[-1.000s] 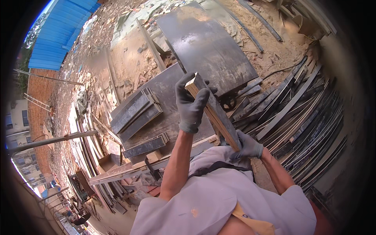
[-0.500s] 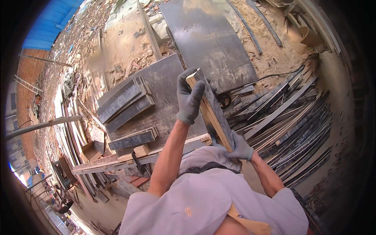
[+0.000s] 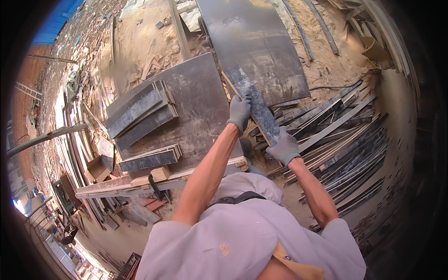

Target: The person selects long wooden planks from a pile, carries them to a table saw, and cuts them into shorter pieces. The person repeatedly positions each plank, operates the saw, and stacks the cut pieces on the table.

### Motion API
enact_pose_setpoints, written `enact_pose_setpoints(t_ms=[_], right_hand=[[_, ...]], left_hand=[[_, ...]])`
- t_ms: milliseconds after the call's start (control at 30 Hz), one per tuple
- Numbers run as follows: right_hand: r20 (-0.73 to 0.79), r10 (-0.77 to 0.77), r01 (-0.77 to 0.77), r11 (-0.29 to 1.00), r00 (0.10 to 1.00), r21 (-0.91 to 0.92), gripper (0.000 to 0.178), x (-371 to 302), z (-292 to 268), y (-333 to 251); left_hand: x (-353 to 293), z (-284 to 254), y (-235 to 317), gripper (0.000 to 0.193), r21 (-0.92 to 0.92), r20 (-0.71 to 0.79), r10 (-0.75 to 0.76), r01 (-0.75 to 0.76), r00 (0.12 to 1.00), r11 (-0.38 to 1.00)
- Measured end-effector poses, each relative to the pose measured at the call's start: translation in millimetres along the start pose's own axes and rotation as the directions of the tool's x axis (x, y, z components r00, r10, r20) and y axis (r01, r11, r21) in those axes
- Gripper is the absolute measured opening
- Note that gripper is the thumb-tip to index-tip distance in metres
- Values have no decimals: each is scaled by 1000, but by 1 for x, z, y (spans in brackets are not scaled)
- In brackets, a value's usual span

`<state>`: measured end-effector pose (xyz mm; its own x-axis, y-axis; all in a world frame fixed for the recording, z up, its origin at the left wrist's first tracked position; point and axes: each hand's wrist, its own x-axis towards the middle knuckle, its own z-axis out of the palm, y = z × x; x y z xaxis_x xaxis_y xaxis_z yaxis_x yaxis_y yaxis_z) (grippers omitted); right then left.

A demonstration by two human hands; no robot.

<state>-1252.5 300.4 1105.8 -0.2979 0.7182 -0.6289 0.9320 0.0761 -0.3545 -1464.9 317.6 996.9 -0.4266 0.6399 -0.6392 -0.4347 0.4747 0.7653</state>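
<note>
Both my hands wear grey gloves and hold a bundle of dark-faced plywood strips [image 3: 264,116], which slants over the right edge of the worktable [image 3: 200,102]. My left hand [image 3: 239,112] wraps around the bundle's left edge, nearer its far end. My right hand [image 3: 283,147] is closed on the near end, with fingers partly hidden. The dark, dusty face of the bundle is turned up. On the table to the left lie two stacked bundles of similar strips [image 3: 140,112]. A smaller stack of strips [image 3: 149,159] rests close to the front edge.
A wooden block [image 3: 161,173] and a black clamp [image 3: 153,185] sit at the table's front rail. Another large dark panel [image 3: 254,42] extends beyond the table. Long strips [image 3: 345,149] lie piled on the ground at right. A pole [image 3: 46,136] juts in from the left.
The bundle has turned from showing its layered edge to showing its broad dark face. My left hand has moved from its far end down to its left side, and the bundle has shifted away from my body.
</note>
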Motion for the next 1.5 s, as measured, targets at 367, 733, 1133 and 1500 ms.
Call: enact_pose_setpoints(t_ms=[367, 733, 1133, 1500], right_hand=[[11, 42, -38, 970, 999, -240, 67, 90, -16, -45], [94, 65, -37, 962, 993, -270, 72, 121, -32, -64], [87, 63, -36, 960, 994, -279, 79, 127, -35, -74], [241, -153, 31, 895, 958, 445, 65, 114, -34, -30]], left_hand=[[135, 8, -3, 55, 67, -176, -362, 378, 916, 923], [178, 4, 0, 59, -68, -122, -344, 338, 931, 939], [196, 4, 2, 54, -2, -119, -299, 301, 947, 954], [98, -10, 50, 76, -521, 404, -26, 253, 915, 816]])
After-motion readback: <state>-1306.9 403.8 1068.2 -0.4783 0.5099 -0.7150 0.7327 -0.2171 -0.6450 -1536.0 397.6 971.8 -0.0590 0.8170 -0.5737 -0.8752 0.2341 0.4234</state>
